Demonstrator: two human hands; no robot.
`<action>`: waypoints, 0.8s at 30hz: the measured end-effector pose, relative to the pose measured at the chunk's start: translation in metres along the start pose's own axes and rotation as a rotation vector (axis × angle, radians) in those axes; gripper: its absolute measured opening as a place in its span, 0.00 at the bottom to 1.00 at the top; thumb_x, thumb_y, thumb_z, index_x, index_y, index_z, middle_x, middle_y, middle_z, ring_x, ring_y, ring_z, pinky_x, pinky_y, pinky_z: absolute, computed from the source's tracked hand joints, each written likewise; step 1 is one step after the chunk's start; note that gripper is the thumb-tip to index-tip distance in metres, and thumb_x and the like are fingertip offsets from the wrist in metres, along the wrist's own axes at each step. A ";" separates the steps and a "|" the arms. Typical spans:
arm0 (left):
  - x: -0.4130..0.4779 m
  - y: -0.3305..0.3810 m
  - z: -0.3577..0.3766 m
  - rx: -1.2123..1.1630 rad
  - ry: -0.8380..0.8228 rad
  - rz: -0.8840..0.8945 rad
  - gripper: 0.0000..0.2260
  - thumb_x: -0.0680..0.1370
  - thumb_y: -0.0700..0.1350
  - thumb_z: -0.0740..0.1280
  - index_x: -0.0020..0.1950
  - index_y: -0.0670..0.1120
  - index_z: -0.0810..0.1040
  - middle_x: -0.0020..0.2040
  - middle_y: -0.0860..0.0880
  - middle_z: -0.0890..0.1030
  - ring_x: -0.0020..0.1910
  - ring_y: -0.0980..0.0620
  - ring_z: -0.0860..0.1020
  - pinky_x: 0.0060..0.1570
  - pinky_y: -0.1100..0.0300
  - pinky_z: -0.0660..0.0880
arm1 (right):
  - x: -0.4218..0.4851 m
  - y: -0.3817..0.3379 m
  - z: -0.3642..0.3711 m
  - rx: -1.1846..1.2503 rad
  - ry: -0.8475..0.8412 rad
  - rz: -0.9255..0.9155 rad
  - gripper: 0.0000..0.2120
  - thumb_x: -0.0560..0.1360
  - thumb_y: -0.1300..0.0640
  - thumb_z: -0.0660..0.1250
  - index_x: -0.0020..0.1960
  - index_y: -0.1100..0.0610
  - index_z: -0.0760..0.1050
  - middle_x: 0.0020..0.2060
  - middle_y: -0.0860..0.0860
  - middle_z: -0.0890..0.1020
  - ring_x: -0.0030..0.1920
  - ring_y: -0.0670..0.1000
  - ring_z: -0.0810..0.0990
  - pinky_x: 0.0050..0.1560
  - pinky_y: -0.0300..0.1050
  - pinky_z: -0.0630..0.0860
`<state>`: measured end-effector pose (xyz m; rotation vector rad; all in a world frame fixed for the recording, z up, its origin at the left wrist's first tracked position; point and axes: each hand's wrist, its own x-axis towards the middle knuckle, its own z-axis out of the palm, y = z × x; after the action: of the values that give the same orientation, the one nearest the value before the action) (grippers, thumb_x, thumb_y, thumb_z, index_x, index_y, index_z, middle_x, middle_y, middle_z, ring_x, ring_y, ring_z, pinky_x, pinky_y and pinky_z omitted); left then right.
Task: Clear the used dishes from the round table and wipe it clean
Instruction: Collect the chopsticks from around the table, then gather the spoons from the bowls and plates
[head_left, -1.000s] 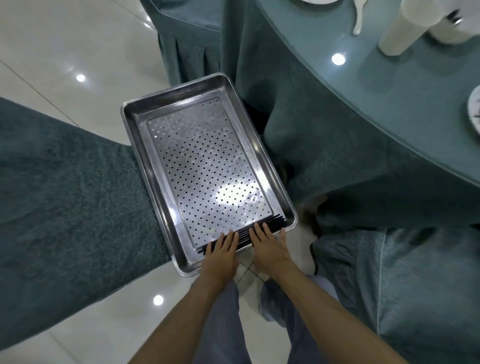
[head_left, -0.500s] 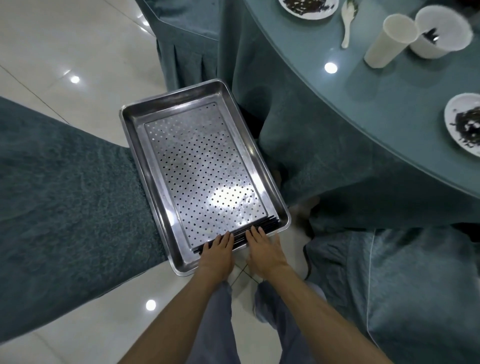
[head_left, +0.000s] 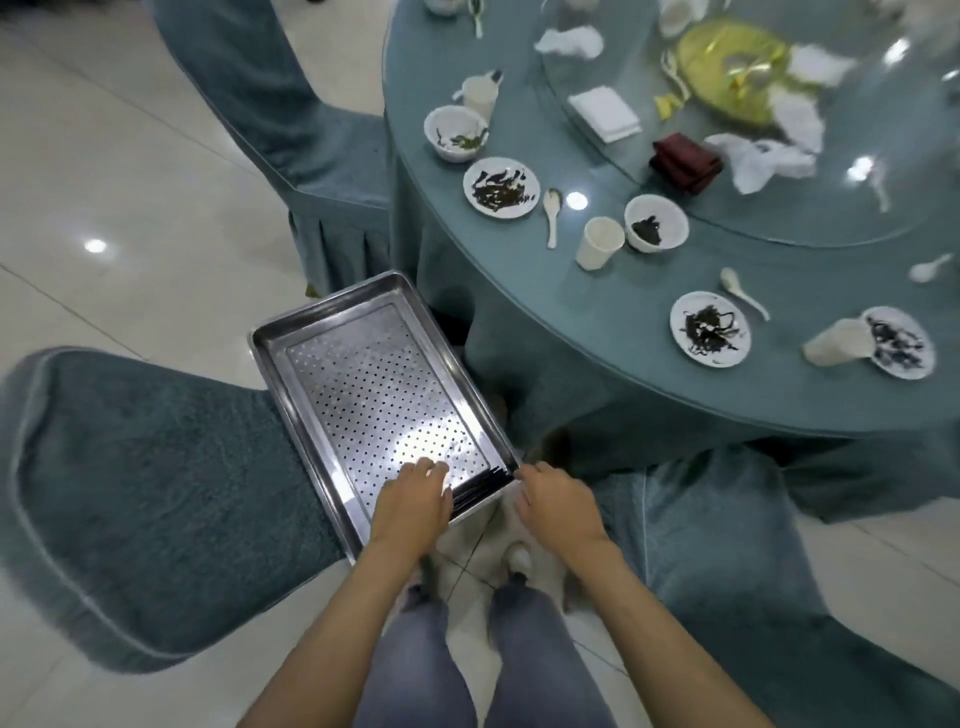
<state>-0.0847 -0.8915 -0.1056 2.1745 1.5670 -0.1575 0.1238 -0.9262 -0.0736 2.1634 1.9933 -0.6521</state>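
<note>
Perforated rectangular steel tray (head_left: 363, 384)

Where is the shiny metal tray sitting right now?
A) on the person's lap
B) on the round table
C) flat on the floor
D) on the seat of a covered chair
D: the tray lies with its left side on the blue-green chair seat, beside the table rather than on it, and the left hand rests flat on its near end.
</note>
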 end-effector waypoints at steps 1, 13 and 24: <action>-0.003 0.006 -0.021 -0.008 0.023 0.017 0.15 0.84 0.49 0.61 0.69 0.47 0.76 0.63 0.48 0.79 0.59 0.47 0.77 0.51 0.51 0.78 | -0.007 0.001 -0.025 0.021 0.042 0.027 0.11 0.80 0.51 0.61 0.58 0.53 0.78 0.52 0.51 0.82 0.51 0.56 0.82 0.47 0.51 0.77; 0.008 0.075 -0.170 0.017 0.195 0.210 0.11 0.83 0.52 0.59 0.60 0.49 0.76 0.56 0.50 0.80 0.54 0.46 0.79 0.48 0.49 0.79 | -0.065 0.032 -0.175 0.200 0.434 0.249 0.08 0.80 0.50 0.65 0.56 0.50 0.80 0.51 0.47 0.84 0.52 0.52 0.82 0.49 0.49 0.78; 0.089 0.140 -0.188 0.123 0.168 0.298 0.10 0.83 0.51 0.60 0.58 0.48 0.76 0.54 0.49 0.80 0.52 0.45 0.78 0.45 0.51 0.78 | -0.014 0.127 -0.224 0.228 0.413 0.376 0.07 0.80 0.52 0.65 0.52 0.52 0.80 0.52 0.50 0.84 0.50 0.57 0.82 0.47 0.50 0.75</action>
<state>0.0439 -0.7696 0.0714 2.5451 1.3256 0.0252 0.2970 -0.8695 0.1085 2.9076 1.6492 -0.4160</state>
